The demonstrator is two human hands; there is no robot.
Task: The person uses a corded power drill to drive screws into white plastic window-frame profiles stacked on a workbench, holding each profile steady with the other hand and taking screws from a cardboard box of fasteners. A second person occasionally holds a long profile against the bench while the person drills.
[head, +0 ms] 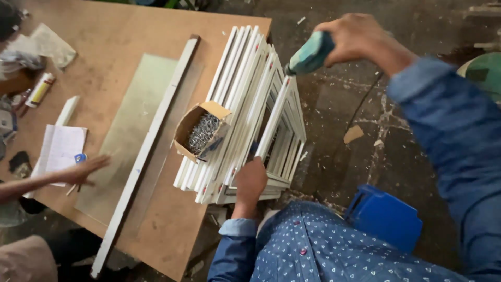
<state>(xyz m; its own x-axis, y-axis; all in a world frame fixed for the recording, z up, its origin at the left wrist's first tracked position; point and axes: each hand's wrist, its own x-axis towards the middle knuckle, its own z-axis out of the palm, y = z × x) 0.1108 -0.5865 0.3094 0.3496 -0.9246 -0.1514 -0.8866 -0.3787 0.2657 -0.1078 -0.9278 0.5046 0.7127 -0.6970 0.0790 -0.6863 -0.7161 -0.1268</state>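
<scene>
At three o'clock on the workbench (104, 42), one left hand (250, 180) grips stacked white frames (245, 109) (uncountable); one right hand (360, 37) clutches one teal drill (309, 54) beside one screw box (201, 130).

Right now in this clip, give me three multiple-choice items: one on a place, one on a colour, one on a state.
1. Where is the cardboard box of screws?
A. on the stacked white frames
B. on the floor
C. on the notepad

2. What colour is the power drill?
A. red
B. teal
C. yellow

3. What is the left hand doing?
A. hanging free
B. holding a pen
C. gripping the frames' near end

Answers: 1 A, the box rests on the frames' left side. 2 B, the body in the right hand is teal. 3 C, its fingers close on a frame.
</scene>
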